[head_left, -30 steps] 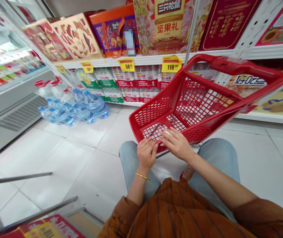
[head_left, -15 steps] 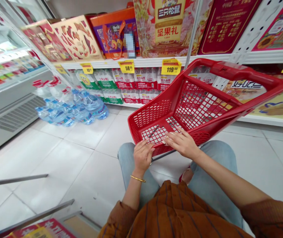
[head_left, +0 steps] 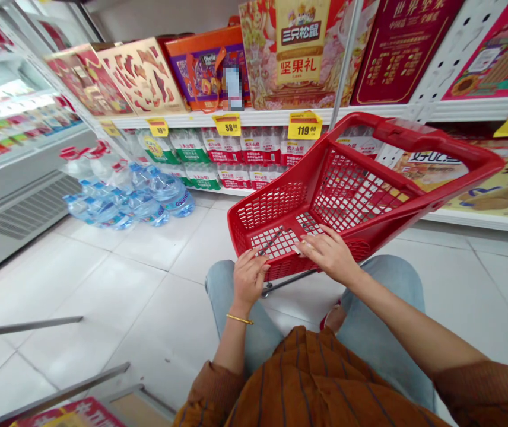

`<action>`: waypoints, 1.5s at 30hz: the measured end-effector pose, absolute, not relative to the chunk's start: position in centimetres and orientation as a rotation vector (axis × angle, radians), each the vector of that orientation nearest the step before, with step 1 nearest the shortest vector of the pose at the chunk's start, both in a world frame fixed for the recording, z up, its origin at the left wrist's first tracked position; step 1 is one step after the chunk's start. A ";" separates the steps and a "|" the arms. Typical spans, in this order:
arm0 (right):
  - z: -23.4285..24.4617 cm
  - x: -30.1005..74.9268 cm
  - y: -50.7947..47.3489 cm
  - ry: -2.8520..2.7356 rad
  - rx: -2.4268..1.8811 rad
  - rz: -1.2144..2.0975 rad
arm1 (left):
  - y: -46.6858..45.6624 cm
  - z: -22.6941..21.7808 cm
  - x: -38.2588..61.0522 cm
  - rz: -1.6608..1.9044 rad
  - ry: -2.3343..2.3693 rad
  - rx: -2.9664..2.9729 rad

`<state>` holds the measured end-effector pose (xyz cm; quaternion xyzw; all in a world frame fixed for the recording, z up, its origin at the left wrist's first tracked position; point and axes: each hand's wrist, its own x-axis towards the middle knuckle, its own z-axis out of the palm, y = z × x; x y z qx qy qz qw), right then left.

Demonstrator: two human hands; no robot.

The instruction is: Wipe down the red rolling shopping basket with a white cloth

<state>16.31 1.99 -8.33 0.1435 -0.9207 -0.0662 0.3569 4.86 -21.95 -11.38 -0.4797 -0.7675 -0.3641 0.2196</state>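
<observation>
A red plastic shopping cart [head_left: 276, 204] with lattice walls stands in front of my knees, its handle toward the right and its basket bare inside. My left hand [head_left: 249, 276] is closed over the near rim at the basket's left end, fingertips just inside and thumb on the outer side. Farther right on the same rim, my right hand [head_left: 327, 252] has its fingers bent over the edge into the basket. Its thumb is mostly hidden. A gold bracelet [head_left: 239, 319] circles my left wrist.
Shelves ahead hold gift boxes [head_left: 301, 59] above yellow price tags [head_left: 305, 126] and packs of bottled water [head_left: 222, 147]. Large water bottles [head_left: 124, 196] stand on the tiled floor [head_left: 147, 296] at left, beside a refrigerated case [head_left: 27, 196]. Metal bars [head_left: 67, 385] and a red box [head_left: 76, 415] lie at lower left.
The view has tipped slightly, so the shelves sit a little lower. Both hands stay on the cart's rim, and the left one appears slightly farther left in the picture.
</observation>
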 end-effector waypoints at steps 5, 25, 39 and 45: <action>-8.4 16.0 0.8 -2.390 0.355 -0.075 | -22.3 -10.1 5.6 -0.901 -2.202 -1.239; -9.3 16.2 0.7 -2.272 0.530 -0.042 | -18.2 -10.8 7.8 -0.732 -2.053 -1.207; -8.5 17.1 3.2 -2.296 0.492 -0.147 | -18.3 -10.6 7.5 -0.697 -2.051 -1.234; -8.1 17.9 3.6 -2.312 0.402 -0.137 | -18.2 -10.3 7.7 -0.747 -2.039 -1.214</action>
